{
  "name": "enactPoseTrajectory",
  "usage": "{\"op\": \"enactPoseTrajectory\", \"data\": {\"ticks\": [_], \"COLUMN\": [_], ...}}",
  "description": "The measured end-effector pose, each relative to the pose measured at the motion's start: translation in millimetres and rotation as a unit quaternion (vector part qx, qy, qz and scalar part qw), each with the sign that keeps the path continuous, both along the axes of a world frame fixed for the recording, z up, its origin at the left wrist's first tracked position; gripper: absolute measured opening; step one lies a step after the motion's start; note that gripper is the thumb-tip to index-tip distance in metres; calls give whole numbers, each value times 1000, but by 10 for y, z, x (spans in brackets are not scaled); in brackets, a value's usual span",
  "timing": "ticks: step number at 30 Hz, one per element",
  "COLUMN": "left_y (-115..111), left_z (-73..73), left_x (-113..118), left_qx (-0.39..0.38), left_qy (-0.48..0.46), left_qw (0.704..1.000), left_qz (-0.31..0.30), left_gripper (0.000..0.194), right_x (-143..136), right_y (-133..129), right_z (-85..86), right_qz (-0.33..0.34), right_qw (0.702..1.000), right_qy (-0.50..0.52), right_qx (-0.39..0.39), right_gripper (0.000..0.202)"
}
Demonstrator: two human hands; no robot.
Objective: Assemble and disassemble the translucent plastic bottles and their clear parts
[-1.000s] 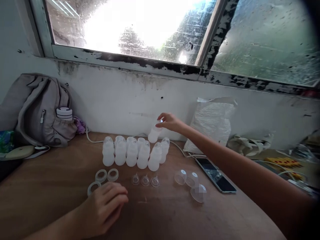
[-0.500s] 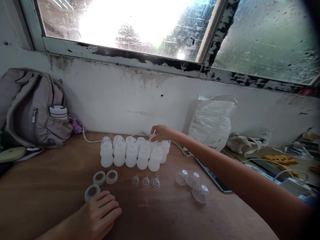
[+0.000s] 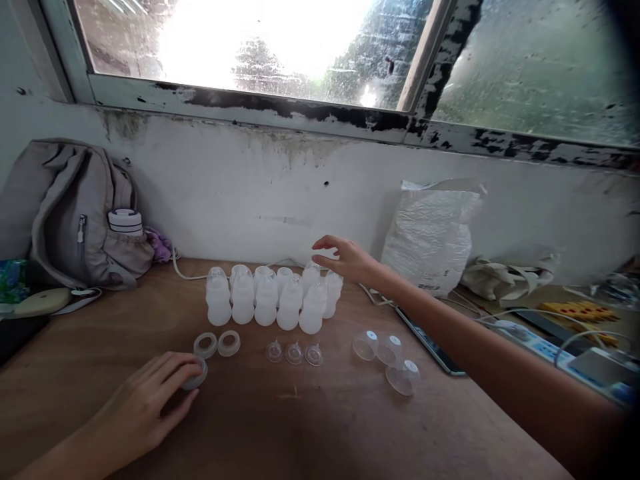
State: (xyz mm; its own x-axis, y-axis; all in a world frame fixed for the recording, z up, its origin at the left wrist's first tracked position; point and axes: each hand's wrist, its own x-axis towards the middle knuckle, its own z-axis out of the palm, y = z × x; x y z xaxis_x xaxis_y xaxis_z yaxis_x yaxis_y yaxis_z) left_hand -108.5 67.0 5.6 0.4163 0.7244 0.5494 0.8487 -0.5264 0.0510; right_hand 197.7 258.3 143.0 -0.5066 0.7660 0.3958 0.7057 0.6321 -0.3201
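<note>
A frosted bottle (image 3: 310, 273) stands upright at the back of a cluster of frosted bottles (image 3: 265, 300), 5 of which make up the front row. Just above it, the right hand (image 3: 350, 260) has its thumb and forefinger spread, with a clear gap between the tips and nothing pinched; whether a lower finger grazes the bottle's top, I cannot tell.

Nearer, a ring (image 3: 200, 380) lies on the wooden table (image 3: 320, 427), partly covered by the left hand (image 3: 145, 400). Its fingers reach over the ring and its thumb sits by the near edge, so the 2 sides are parted around it; I cannot tell whether they press on it.

Just beyond are 2 other rings (image 3: 229, 343), side by side. To their right come 3 clear teats (image 3: 295, 353) in a row, then 3 clear caps (image 3: 400, 378). A phone (image 3: 431, 341) lies behind the right forearm, near a white bag (image 3: 430, 233). A grey backpack (image 3: 65, 207) rests far left.
</note>
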Motion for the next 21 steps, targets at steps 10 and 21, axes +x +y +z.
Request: {"op": "enactPoseTrajectory", "data": {"ticks": [10,21], "left_y": [1,17], "left_z": [-22,92], "left_x": [91,1091], "left_qx": [-65,-7], "left_qy": [32,45], "left_qw": [997,980], "left_qz": [-23,-196], "left_gripper": [18,19], "right_x": [132,328], "right_y": [-1115,-1292], "right_z": [-740,-1529], "right_qz": [107,55], "right_qw": [989,998], "right_qy": [69,-17], "right_qx": [79,3], "right_gripper": [15,39]}}
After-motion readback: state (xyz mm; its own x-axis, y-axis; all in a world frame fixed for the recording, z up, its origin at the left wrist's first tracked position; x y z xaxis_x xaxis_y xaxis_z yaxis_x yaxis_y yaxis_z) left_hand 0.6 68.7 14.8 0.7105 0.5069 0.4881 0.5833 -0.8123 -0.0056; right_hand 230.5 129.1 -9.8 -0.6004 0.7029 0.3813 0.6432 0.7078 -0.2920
